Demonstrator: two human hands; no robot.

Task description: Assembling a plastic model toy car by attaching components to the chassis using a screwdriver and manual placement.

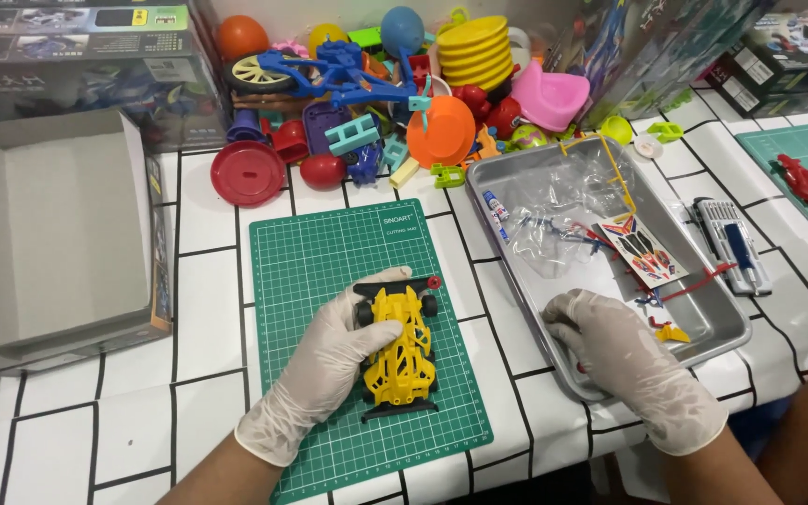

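Head view: left hand [329,360] fingers wrapped on yellow model car chassis [400,351], mid cutting mat [329,252]. Right hand [624,360] fingers curled inside steel tray [516,178] near edge, pinch hidden. Best keep chassis pinned flat.

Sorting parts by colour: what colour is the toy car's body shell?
Yellow, on a black chassis; the toy car shows best in the head view.

White tiled surface [198,281] with black grid lines, brightly and evenly lit; pale wall [282,11] behind the clutter at the far edge.
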